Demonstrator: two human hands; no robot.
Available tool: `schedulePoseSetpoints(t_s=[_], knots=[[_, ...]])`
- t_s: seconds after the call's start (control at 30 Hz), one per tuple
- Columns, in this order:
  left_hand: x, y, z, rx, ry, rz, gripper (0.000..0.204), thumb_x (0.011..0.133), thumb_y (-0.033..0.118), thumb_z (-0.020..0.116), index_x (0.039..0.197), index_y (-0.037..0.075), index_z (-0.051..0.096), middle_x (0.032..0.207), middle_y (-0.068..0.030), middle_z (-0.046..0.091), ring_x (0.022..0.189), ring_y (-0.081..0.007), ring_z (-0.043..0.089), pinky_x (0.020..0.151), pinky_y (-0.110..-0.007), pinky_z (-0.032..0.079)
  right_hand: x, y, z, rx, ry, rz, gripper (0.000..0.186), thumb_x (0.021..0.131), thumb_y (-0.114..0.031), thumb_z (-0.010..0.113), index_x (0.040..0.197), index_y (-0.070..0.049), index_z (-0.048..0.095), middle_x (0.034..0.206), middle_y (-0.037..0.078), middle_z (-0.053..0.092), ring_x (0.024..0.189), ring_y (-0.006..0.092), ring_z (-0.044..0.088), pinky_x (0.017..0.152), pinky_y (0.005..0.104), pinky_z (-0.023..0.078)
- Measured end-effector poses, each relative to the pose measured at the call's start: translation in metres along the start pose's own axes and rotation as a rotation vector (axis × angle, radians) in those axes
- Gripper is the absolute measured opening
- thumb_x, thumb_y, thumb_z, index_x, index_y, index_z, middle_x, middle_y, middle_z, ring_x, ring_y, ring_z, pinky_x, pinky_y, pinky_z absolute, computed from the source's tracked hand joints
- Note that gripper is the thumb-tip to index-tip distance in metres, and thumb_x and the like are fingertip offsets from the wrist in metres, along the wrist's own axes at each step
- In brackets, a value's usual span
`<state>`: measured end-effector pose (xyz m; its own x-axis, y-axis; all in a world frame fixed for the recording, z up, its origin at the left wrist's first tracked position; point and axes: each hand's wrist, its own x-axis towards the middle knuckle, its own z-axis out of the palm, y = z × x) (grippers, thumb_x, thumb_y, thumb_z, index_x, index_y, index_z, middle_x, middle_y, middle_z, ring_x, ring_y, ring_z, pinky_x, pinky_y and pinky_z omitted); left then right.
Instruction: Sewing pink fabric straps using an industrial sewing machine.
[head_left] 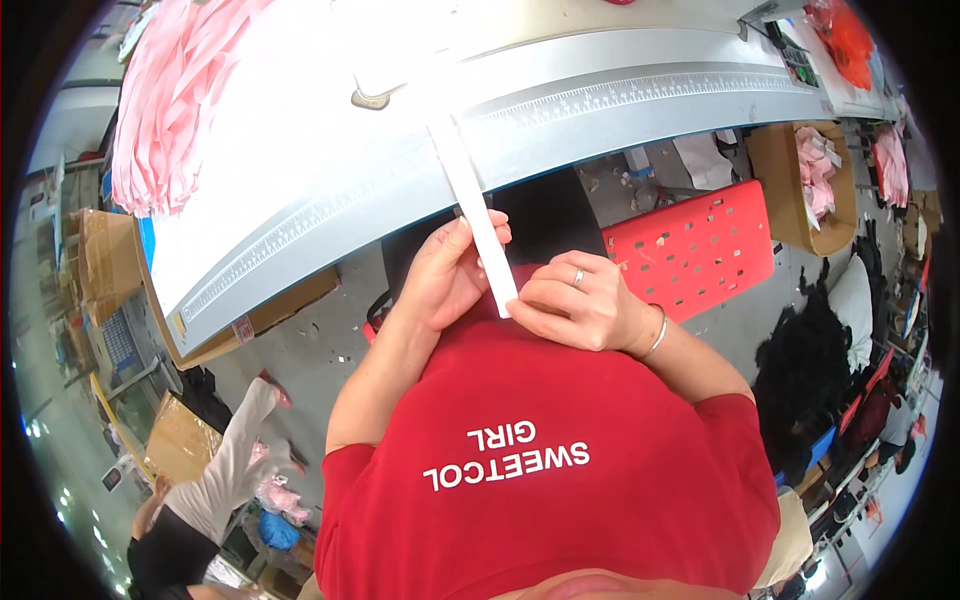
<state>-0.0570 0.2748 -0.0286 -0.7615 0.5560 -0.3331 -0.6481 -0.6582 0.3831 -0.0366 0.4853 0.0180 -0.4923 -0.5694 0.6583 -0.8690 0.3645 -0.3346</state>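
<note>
A narrow, flat white strip [474, 196] runs from the bright worktable [400, 205] over its front edge towards my body. Whether it is cloth, tape or paper I cannot tell. My left hand [447, 262] pinches the strip's left side just off the table edge, its fingertips partly behind it. Close to the strip's near end, my right hand [580, 302] has curled fingers, with thumb and fingertips closed on the strip's edge. A ring and a bracelet are on my right hand and wrist. Glare washes out the strip's far end.
Ruler markings [640, 93] follow the table's front edge. Pink fabric strips [175, 110] hang in a pile at left. A red perforated plastic panel [692, 250] stands below, right, near a cardboard box [775, 190] with pink pieces. Another person [205, 505] is at lower left.
</note>
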Motion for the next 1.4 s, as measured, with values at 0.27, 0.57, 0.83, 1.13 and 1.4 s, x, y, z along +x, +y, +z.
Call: schedulePoseSetpoints(t_s=[0.27,0.57,0.83,1.13,1.4], knots=[[0.001,0.000,-0.003,0.016,0.021,0.030,0.032,0.102,0.027,0.053,0.120,0.001,0.061,0.107,-0.0084,0.066,0.097,-0.0186,0.064,0.086,-0.034,0.053,0.029,0.002,-0.016,0.205,-0.197,0.294,0.007,0.071,-0.012,0.073,0.075,-0.012,0.066,0.120,0.009,0.057,0.131,0.0326,0.046,0.114,0.0595,0.025],[-0.027,0.050,0.035,0.800,0.037,-0.193,0.024,0.096,0.006,0.055,0.114,-0.006,0.063,0.101,-0.0110,0.067,0.084,-0.0183,0.068,0.076,-0.030,0.057,0.044,0.020,-0.020,0.295,-0.400,0.234,0.009,0.074,-0.016,0.074,0.068,-0.014,0.067,0.129,0.012,0.056,0.139,0.0362,0.039,0.115,0.0654,0.018],[0.034,0.154,0.037,2.084,0.144,0.989,0.017,0.079,0.000,0.068,0.096,0.004,0.069,0.099,-0.0075,0.067,0.086,-0.0232,0.066,0.071,-0.031,0.053,0.057,0.019,-0.023,0.310,-0.480,0.190,0.009,0.074,-0.015,0.074,0.068,-0.011,0.068,0.127,0.014,0.056,0.139,0.0373,0.038,0.114,0.0668,0.021],[0.085,0.180,0.034,2.460,-0.169,1.195,0.030,0.068,0.003,0.069,0.098,0.011,0.068,0.101,-0.0025,0.066,0.087,-0.0208,0.064,0.075,-0.032,0.052,0.059,0.020,-0.031,0.346,-0.492,0.261,0.009,0.075,-0.014,0.072,0.069,-0.008,0.069,0.127,0.018,0.056,0.139,0.0410,0.037,0.115,0.0664,0.021],[0.084,0.179,0.032,2.472,-0.167,1.241,0.029,0.067,0.003,0.069,0.095,0.008,0.067,0.099,-0.0031,0.067,0.089,-0.0193,0.065,0.075,-0.032,0.052,0.062,0.022,-0.031,0.364,-0.505,0.243,0.010,0.075,-0.013,0.070,0.069,-0.006,0.068,0.126,0.020,0.056,0.138,0.0437,0.037,0.114,0.0666,0.022]])
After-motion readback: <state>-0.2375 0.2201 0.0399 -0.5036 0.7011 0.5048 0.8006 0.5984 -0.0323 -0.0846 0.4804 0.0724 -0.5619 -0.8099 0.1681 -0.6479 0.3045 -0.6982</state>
